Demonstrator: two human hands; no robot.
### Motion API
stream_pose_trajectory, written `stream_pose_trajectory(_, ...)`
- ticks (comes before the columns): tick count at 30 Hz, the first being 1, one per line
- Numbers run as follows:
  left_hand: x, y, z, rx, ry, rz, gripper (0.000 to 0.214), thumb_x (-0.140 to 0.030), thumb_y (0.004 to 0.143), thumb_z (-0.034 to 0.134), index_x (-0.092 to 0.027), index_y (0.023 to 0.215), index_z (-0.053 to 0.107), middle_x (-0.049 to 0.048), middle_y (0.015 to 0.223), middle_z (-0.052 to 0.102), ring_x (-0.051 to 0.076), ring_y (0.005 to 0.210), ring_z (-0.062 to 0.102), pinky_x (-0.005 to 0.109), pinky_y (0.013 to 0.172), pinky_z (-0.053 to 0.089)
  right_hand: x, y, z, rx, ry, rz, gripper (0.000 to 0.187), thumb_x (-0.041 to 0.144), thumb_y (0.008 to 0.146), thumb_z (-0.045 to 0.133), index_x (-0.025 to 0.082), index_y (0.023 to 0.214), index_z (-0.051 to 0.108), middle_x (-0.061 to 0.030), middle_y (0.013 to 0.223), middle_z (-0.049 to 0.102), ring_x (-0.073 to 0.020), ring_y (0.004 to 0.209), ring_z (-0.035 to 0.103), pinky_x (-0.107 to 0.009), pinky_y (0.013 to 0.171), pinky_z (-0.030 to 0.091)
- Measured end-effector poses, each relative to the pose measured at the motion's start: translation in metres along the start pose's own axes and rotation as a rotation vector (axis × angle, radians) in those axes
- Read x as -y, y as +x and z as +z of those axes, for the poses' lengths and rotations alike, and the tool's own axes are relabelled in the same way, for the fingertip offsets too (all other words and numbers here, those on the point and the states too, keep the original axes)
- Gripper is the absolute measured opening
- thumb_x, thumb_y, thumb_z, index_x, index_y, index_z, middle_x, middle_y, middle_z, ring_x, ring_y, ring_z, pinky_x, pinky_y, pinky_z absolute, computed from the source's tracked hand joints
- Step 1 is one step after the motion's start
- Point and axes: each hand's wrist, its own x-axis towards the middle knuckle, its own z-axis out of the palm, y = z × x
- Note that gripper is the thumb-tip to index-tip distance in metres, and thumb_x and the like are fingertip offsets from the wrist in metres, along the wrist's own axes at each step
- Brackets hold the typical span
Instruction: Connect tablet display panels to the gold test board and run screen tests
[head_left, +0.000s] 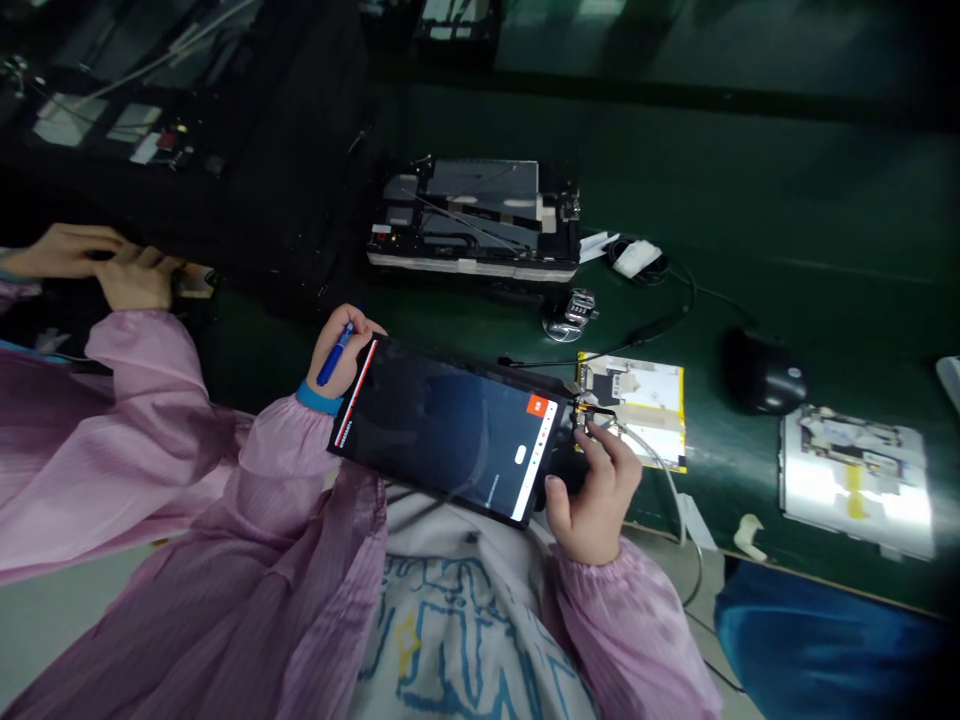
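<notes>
A lit tablet screen (442, 425) is held tilted in front of my body, with a white strip and an orange square near its right end. My left hand (336, 350) grips its left end, and a blue pen (335, 355) is tucked in the same fingers. At the other end is my right hand (596, 490), its thumb and bent fingers on the dark part beside the screen, near small connectors (581, 412) and a grey cable (652, 450). What lies under those fingertips is partly hidden. A silvery battery pack with yellow edges (660, 395) lies just behind.
A stack of device parts (480, 215) stands behind the screen. Near it are a metal counter (574, 312) and a coiled black cable (637, 262). To the right lie a black mouse (765, 372) and an opened device (855, 480). A co-worker's hands (135, 270) work at the left.
</notes>
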Motion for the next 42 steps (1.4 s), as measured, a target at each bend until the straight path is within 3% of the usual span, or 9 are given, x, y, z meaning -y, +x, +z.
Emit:
stream_pose_trajectory(6,0.001,0.001,-0.001,0.015,-0.097,-0.026,0.016,-0.019,0.074,0.057,-0.022,0.075,0.041,0.0002,0.074,0.066,0.016,0.066,0.060,0.029,0.063,0.046,-0.002,-0.002,0.001,-0.012,0.025,-0.010,0.052,0.040,0.085,0.050,0.019,0.133,0.043,-0.0165,0.125,0.048,-0.0329,0.114,0.048,-0.054,0.090,0.043)
stream_pose_trajectory(14,0.002,0.001,-0.001,0.005,-0.060,-0.013,0.014,-0.020,0.075,0.055,-0.022,0.075,0.041,0.0005,0.075,0.065,0.017,0.068,0.061,0.030,0.065,0.046,-0.002,-0.003,-0.002,0.016,0.089,-0.022,0.059,0.045,0.084,0.053,0.020,0.135,0.041,-0.0163,0.128,0.044,-0.0337,0.118,0.046,-0.057,0.093,0.042)
stream_pose_trajectory(19,0.003,0.001,-0.001,0.011,-0.058,-0.019,0.013,-0.018,0.074,0.055,-0.022,0.075,0.042,-0.0005,0.073,0.065,0.017,0.067,0.061,0.029,0.064,0.046,0.002,0.000,-0.007,0.164,0.208,0.051,0.069,0.053,0.083,0.048,0.020,0.142,0.030,-0.0179,0.140,0.033,-0.0366,0.132,0.034,-0.063,0.101,0.034)
stream_pose_trajectory(26,0.001,0.002,0.000,0.018,-0.108,-0.019,0.015,-0.018,0.075,0.055,-0.022,0.075,0.040,-0.0008,0.074,0.065,0.015,0.064,0.060,0.028,0.062,0.046,0.018,0.002,-0.006,0.329,0.200,0.054,0.093,0.048,0.072,0.063,0.018,0.147,0.016,-0.0215,0.152,0.012,-0.0411,0.143,0.013,-0.066,0.106,0.027)
stream_pose_trajectory(28,0.000,0.003,-0.001,0.015,-0.113,-0.020,0.016,-0.017,0.075,0.056,-0.022,0.074,0.041,-0.0006,0.074,0.066,0.015,0.064,0.060,0.028,0.062,0.045,0.018,0.002,-0.005,0.302,0.222,0.073,0.093,0.048,0.072,0.063,0.019,0.147,0.015,-0.0211,0.152,0.014,-0.0410,0.142,0.015,-0.065,0.106,0.028)
stream_pose_trajectory(32,0.000,0.004,-0.003,0.015,-0.104,-0.031,0.016,-0.018,0.074,0.058,-0.021,0.073,0.043,0.0002,0.075,0.067,0.016,0.066,0.060,0.028,0.063,0.046,-0.005,0.009,-0.013,0.012,0.387,0.253,0.079,0.047,0.083,0.051,0.023,0.146,0.011,-0.0190,0.143,0.029,-0.0292,0.115,0.052,-0.050,0.089,0.047)
stream_pose_trajectory(34,0.001,0.005,-0.003,0.012,-0.112,-0.025,0.016,-0.019,0.075,0.059,-0.021,0.074,0.043,0.0006,0.075,0.067,0.016,0.066,0.060,0.028,0.063,0.046,-0.026,0.021,-0.020,-0.071,0.344,0.330,0.070,0.041,0.086,0.049,0.024,0.145,0.016,-0.0171,0.136,0.039,-0.0234,0.101,0.058,-0.043,0.082,0.049)
stream_pose_trajectory(38,0.002,0.006,-0.005,0.011,-0.090,-0.020,0.016,-0.018,0.075,0.059,-0.021,0.074,0.043,0.0004,0.075,0.067,0.017,0.066,0.060,0.028,0.062,0.045,-0.064,0.050,-0.025,0.144,0.030,0.247,0.062,0.043,0.085,0.053,0.016,0.138,0.035,-0.0171,0.126,0.055,-0.0306,0.115,0.052,-0.050,0.094,0.040)
stream_pose_trajectory(42,0.001,0.005,-0.006,0.001,-0.044,-0.018,0.015,-0.018,0.076,0.057,-0.021,0.074,0.043,0.0001,0.075,0.068,0.017,0.068,0.061,0.029,0.063,0.046,-0.075,0.066,-0.016,0.298,-0.182,0.197,0.059,0.047,0.089,0.046,0.016,0.138,0.037,-0.0160,0.128,0.058,-0.0324,0.116,0.053,-0.049,0.093,0.039)
